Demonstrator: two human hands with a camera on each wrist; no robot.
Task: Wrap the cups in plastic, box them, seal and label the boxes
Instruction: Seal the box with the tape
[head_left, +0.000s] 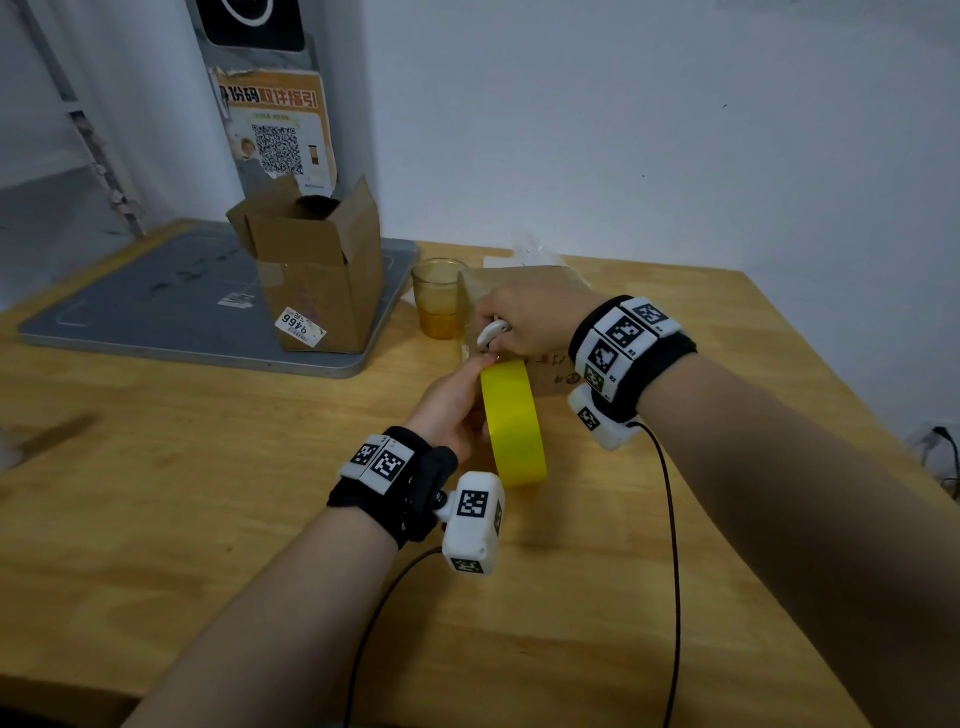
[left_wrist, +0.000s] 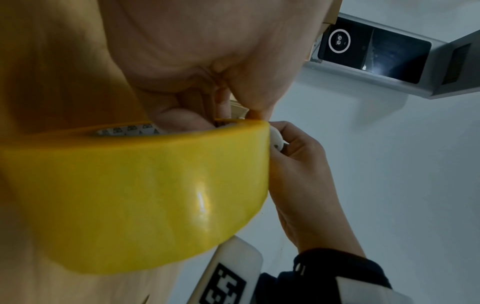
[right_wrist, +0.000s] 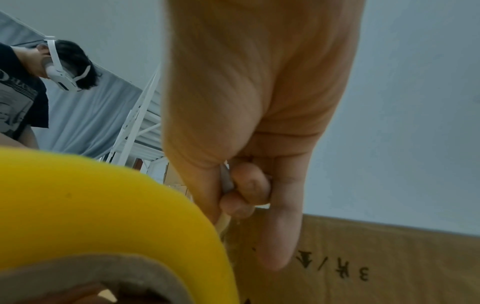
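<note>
A yellow tape roll (head_left: 514, 423) is being held on edge above the wooden table (head_left: 156, 467) by the left hand (head_left: 449, 410), whose fingers are being curled through the roll's core with the thumb laid along its top, as is being shown in the left wrist view. The left forearm is being extended from 7 o'clock toward the centre of the head view, the wrist being kept roughly level.

A small white cutter (head_left: 491, 332) is being pinched by the right hand (head_left: 530, 322), with fingers curled round it and its tip being brought against the roll's upper edge at 12 o'clock of the roll. The right forearm is being reached in from 4 o'clock, the wrist being bent so that the knuckles are being turned toward 10 o'clock.

Just behind the right hand, a cardboard box (head_left: 524, 291) bearing dark handwritten marks is being partly hidden; whether a wrapped cup is inside cannot be told. An amber glass cup (head_left: 439, 299) is being left standing upright on the table at 10 o'clock of the right hand, just beside that box. At 11 o'clock of the scene, an open cardboard box (head_left: 317, 270) with raised flaps is being supported by a grey mat (head_left: 156, 301). Crumpled clear plastic (head_left: 535, 249) is lying against the wall at 12 o'clock.
</note>
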